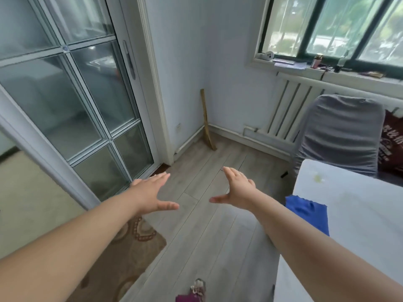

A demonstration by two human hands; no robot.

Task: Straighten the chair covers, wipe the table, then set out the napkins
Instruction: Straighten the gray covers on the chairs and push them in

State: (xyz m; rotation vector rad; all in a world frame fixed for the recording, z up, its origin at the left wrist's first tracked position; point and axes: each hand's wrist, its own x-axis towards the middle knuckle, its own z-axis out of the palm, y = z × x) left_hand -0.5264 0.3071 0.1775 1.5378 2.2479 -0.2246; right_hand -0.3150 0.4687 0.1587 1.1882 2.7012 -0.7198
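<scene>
Left hand [150, 192] and right hand [236, 190] both spread flat over the floor, holding nothing. Grey chair cover [337, 136] at 2 o'clock from right hand, well apart. Blue cloth [305, 212] on white table [359, 214] edge, 4 o'clock, beside right forearm.

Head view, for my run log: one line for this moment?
left hand open, empty | right hand open, empty | blue cloth on table | chair cover untouched

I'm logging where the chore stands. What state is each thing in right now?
Left hand: open, empty, held over the floor.
Right hand: open, empty.
Chair cover: on the chair, wrinkled.
Blue cloth: lying crumpled at the table's edge.
Table: stain near the far end.
Glass door: shut.
</scene>
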